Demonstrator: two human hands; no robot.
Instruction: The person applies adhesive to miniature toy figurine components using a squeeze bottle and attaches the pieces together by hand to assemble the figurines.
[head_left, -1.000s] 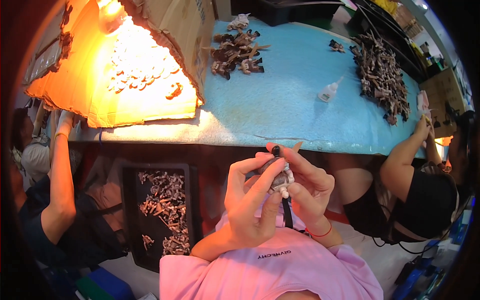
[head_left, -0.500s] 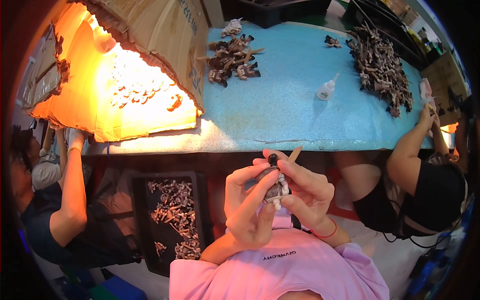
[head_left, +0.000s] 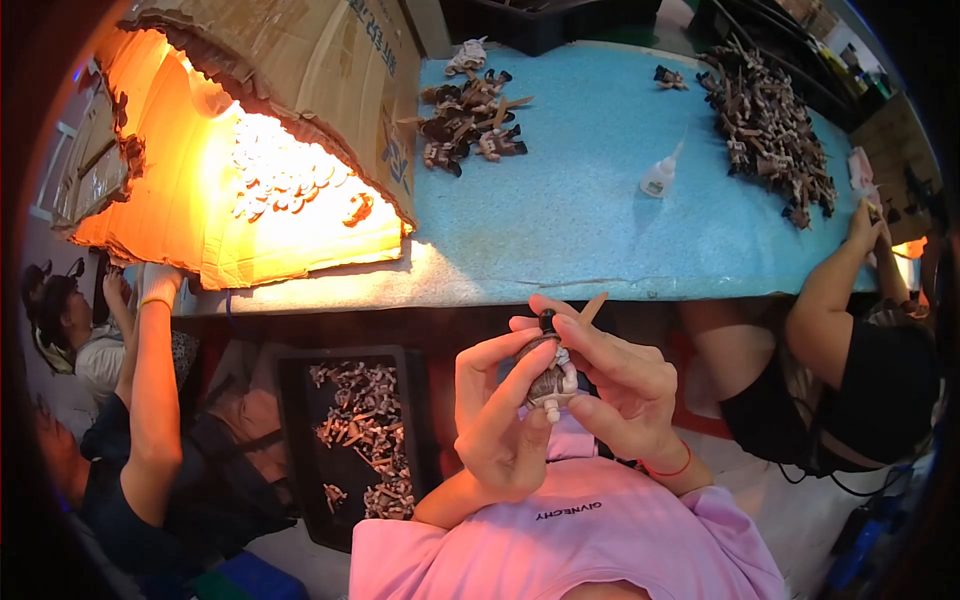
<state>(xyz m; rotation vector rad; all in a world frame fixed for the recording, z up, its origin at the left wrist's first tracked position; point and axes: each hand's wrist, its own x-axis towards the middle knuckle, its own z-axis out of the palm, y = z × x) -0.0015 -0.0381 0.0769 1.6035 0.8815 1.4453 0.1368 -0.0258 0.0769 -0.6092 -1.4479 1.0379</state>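
Note:
A small toy figurine [head_left: 549,384], with a black top end, a grey-brown body and pale parts, is held in front of my chest. My left hand [head_left: 492,410] pinches it from the left, thumb below and index finger along its front. From the other side my right hand [head_left: 630,392] grips it between thumb and fingers. A tan, blade-like piece [head_left: 594,306] sticks up beyond the right fingers; whether it belongs to the figurine I cannot tell. The fingers cover much of the figurine.
A blue-topped table [head_left: 570,230] lies ahead, bearing a white dropper bottle [head_left: 659,178], a small figurine group [head_left: 465,120] and a larger pile [head_left: 770,130]. A brightly lit cardboard box [head_left: 300,60] stands left. Below is a black tray [head_left: 408,400] of parts. People sit on both sides.
The whole view has shifted slightly to the right. Both hands keep the same hold on the figurine, which has hardly turned.

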